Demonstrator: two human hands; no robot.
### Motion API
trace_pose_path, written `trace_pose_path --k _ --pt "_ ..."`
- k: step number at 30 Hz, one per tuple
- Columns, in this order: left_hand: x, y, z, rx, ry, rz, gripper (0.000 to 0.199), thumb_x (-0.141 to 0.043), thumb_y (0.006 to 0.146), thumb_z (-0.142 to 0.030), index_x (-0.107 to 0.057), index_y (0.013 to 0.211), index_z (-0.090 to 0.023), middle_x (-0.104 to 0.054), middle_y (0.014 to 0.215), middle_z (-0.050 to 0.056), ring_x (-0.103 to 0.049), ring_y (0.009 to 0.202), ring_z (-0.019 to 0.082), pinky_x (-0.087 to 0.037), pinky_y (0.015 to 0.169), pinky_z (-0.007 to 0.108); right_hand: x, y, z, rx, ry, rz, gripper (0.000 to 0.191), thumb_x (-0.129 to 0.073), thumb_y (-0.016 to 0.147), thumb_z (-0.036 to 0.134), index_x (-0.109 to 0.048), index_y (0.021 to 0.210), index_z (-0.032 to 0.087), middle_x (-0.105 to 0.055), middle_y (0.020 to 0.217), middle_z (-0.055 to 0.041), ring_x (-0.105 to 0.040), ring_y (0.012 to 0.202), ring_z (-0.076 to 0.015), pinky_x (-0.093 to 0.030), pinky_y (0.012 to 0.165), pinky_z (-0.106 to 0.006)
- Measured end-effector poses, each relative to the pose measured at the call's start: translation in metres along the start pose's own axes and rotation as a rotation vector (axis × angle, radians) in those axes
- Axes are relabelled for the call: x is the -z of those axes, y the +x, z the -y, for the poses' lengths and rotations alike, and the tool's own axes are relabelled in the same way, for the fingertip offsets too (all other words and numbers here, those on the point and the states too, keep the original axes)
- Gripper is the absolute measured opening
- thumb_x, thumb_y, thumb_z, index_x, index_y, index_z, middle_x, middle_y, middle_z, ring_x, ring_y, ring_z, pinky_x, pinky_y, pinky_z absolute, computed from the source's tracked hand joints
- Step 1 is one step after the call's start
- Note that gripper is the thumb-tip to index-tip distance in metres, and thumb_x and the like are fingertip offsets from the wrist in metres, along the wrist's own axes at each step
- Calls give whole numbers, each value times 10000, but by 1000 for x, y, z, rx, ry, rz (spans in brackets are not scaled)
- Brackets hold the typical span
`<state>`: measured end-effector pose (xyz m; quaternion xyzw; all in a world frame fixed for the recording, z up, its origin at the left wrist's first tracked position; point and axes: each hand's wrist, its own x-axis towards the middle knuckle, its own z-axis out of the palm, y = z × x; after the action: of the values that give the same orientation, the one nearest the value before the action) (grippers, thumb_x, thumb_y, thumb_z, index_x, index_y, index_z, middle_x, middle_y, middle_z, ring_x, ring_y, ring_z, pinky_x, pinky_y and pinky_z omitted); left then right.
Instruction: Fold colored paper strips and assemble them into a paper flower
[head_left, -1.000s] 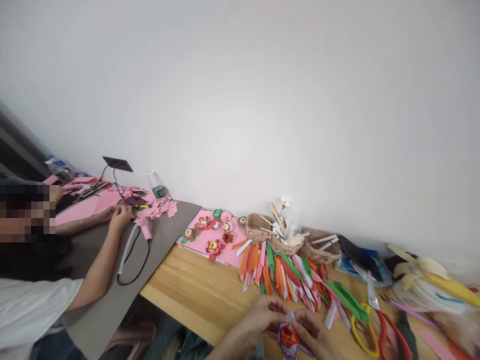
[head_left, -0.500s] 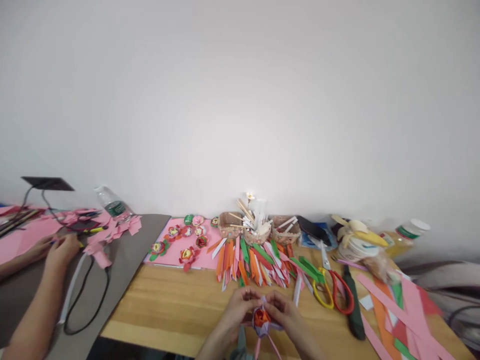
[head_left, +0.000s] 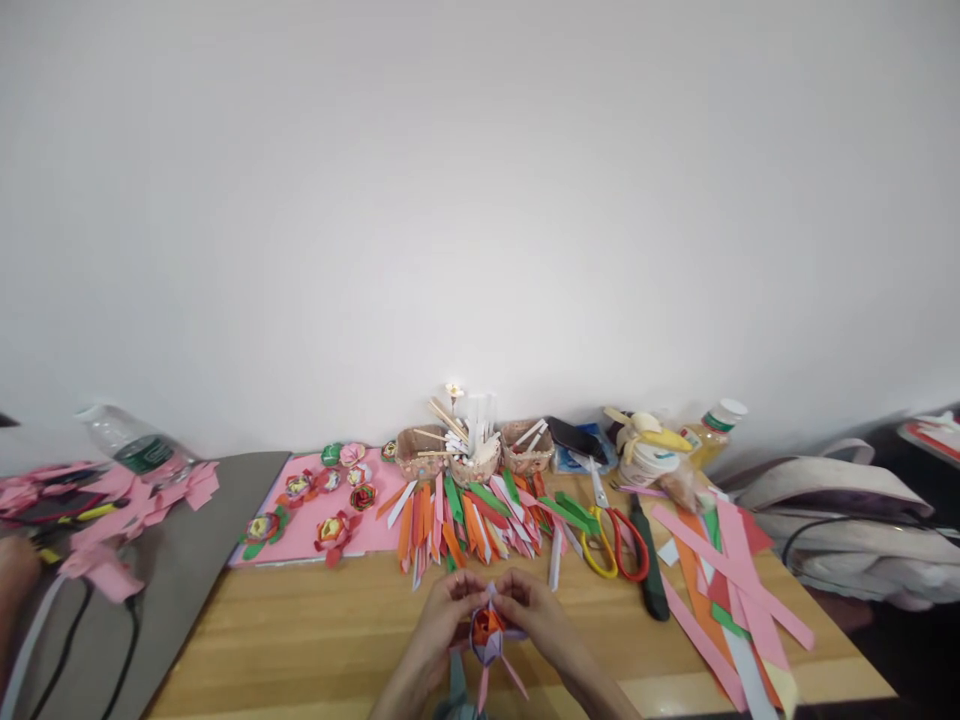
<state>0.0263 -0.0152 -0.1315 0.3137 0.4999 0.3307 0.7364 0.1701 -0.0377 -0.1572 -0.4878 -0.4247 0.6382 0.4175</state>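
Note:
Between my two hands is a folded paper flower (head_left: 488,632), orange-red in the middle with lilac petals around it and pink strips hanging below. My left hand (head_left: 448,620) pinches its upper left edge. On the other side my right hand (head_left: 526,612) pinches the upper right, both sets of fingertips meeting near a lilac tip. Just beyond my hands lies a wide row of folded paper strips (head_left: 469,520) in orange, green, pink and white. Several finished paper flowers (head_left: 332,533) rest on a pink sheet (head_left: 292,545) to the left.
Three small baskets (head_left: 527,458) with sticks stand by the wall. To the right lie scissors (head_left: 628,548), a dark-handled tool (head_left: 651,570), loose paper strips (head_left: 739,570) and a juice bottle (head_left: 716,430). At left are a water bottle (head_left: 142,448) and another person's hand (head_left: 16,570).
The view has turned to the right, so the table's things appear further left. My hands keep their pinch on the paper flower, with little visible change in their pose.

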Motion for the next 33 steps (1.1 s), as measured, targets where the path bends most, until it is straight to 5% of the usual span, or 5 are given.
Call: trace_pose_path --k 20,26,33 --pt "-3 -2 -4 8 74 -13 287 -728 532 -357 -552 634 -155 -526 529 -49 -436 417 77 -283 435 208 1 0 12 -15 -132 -20 223 -586 851 301 -539 708 137 -533 614 60 -522 513 -72 -442 511 -220" --pt "-2 0 -10 -71 120 8 310 -748 516 -390 -585 606 -141 -524 527 -43 -455 461 86 -332 470 218 -6 -4 32 35 -171 -48 339 -629 716 478 -498 638 175 -496 538 65 -503 488 -96 -388 479 -219" --pt "-2 2 -21 -191 163 43 271 -757 541 -356 -644 659 -139 -602 587 -5 -530 566 123 -402 565 237 -7 -10 50 152 -318 -98 230 -589 766 381 -543 668 177 -525 586 35 -494 557 -115 -391 518 -220"
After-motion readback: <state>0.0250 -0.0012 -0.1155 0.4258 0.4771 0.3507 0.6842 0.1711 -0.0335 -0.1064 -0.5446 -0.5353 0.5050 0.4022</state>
